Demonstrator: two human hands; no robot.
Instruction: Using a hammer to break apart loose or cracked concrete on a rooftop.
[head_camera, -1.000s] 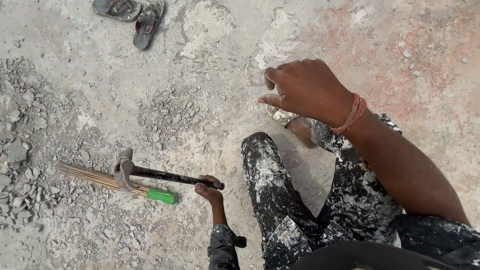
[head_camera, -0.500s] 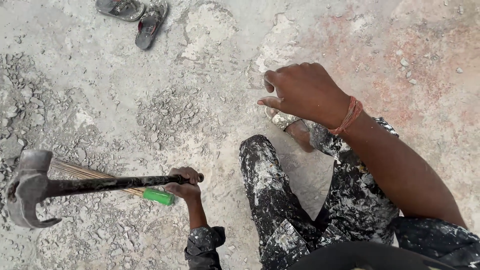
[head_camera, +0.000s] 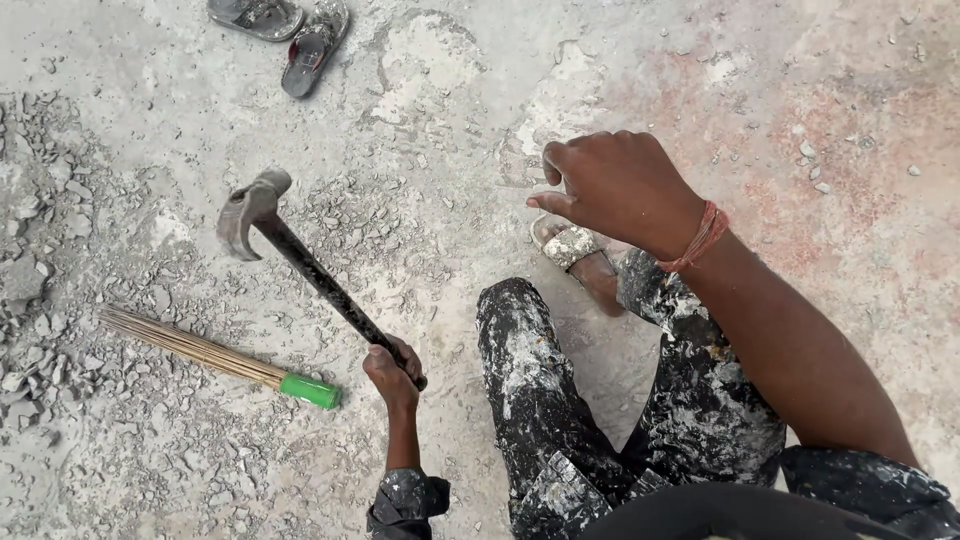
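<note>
Rubble-strewn concrete floor (head_camera: 450, 120); left hand (head_camera: 392, 372) clamped on hammer (head_camera: 300, 262); right hand (head_camera: 615, 185) empty, fingers loosely curled.

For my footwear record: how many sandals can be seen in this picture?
3. Two loose grey sandals lie side by side on the concrete floor at the top left. One dust-covered sandal is on the person's foot, below the right hand. Another may be hidden.

left hand (head_camera: 392, 368): fist clenched, arm low | right hand (head_camera: 615, 185): raised, fingers curled
</note>
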